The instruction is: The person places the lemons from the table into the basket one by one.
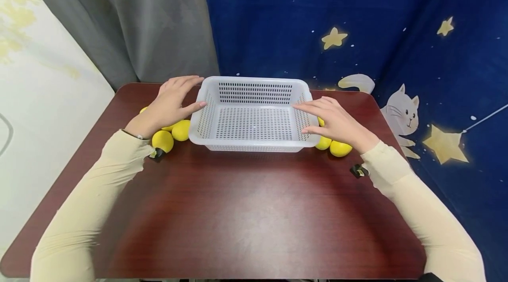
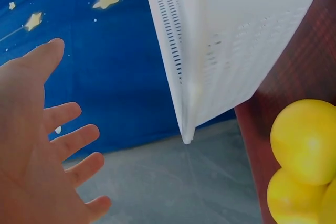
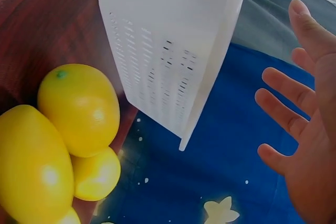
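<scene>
A white plastic basket (image 1: 255,143) with slotted walls sits on the table, and nothing lies in it. My left hand (image 1: 169,102) hovers at its left end, fingers spread, fingertips close to the rim. Over the right end is my right hand (image 1: 332,121), its fingers extended and overlapping the rim in the head view. Both wrist views show a gap between palm and basket: the left hand (image 2: 50,140) and the right hand (image 3: 307,108) hold nothing. Yellow lemons (image 1: 181,130) lie left of the basket, partly hidden by the left hand and wrist. More lemons (image 1: 340,149) lie on the right.
The dark red wooden table (image 1: 254,211) has its back edge just behind the basket. Behind it hang a grey curtain (image 1: 166,22) and a blue curtain (image 1: 278,22) with stars and a cat. A white wall (image 1: 43,97) stands on the left.
</scene>
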Motion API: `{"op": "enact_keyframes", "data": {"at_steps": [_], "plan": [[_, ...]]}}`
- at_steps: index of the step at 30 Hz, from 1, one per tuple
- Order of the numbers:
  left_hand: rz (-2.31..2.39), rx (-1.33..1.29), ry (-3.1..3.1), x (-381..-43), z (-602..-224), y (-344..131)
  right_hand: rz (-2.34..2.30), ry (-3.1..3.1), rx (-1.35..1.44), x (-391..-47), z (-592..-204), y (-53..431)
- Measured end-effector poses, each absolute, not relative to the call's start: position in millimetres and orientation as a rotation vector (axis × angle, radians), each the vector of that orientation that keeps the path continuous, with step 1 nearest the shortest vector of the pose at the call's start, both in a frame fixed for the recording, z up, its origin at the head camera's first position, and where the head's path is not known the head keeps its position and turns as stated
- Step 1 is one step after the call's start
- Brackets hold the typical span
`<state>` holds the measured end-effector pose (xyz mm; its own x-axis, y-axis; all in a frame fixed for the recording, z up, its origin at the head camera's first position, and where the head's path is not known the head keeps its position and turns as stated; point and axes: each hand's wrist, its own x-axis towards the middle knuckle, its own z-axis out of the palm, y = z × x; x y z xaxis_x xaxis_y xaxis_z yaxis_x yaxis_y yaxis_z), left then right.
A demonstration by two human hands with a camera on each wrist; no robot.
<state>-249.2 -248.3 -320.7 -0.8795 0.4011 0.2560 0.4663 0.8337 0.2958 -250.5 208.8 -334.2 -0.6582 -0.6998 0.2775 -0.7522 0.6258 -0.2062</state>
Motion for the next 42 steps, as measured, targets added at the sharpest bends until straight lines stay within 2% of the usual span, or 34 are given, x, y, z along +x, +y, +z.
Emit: {"op": "enact_keyframes", "data": {"at_steps": [22,42], "plan": [[-0.616,-0.447,-2.841,-241.5,-338.9,-284.4,0.551,-2.621,1.209,-226.3,-358.0,231.8],[-0.578,-0.391,-2.907,-245.1,-372.2,-294.3,0.585,-2.556,1.187,-219.1,-376.6,234.2]]}}
